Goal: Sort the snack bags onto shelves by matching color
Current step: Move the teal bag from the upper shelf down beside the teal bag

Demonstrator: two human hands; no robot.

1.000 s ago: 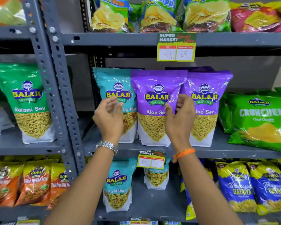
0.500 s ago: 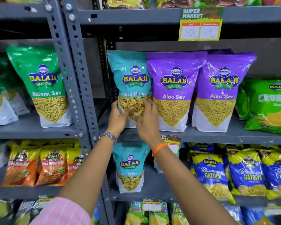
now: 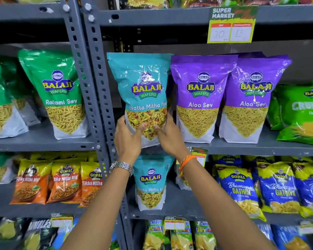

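Setting: grey metal shelving stocked with snack bags, and the middle shelf (image 3: 242,147) is my landmark for every place below.

Fingers: my left hand (image 3: 128,139) and right hand (image 3: 169,139) both clasp the lower part of the teal bag (image 3: 143,98), thumbs on its front window, the other fingers wrapped round its sides and back.

Teal bag: upright at the left end of the middle shelf, against the perforated upright (image 3: 98,87). Its base sits at the shelf's front lip; whether it is lifted clear I cannot tell.

Handling, as I judge it: a light, glossy film pouch, puffed with air, crinkly and soft. It should slip under a loose pinch, and the mix inside would crush if I squeeze hard.

Hold: low on both sides near the gusset, where the fill gives it body. The thin top would only fold over.

Neighbours: two purple bags (image 3: 199,98) stand on the same shelf just right of the teal one, the nearer touching or nearly touching it.

Match: a second teal bag (image 3: 150,183) stands on the shelf directly below the middle shelf, under my wrists. That looks like the colour's home.

Further out: green bags (image 3: 60,94) stand level with the middle shelf in the left bay, orange bags (image 3: 61,183) below them.

Risk: tipping the nearer purple bag as the teal one comes out.
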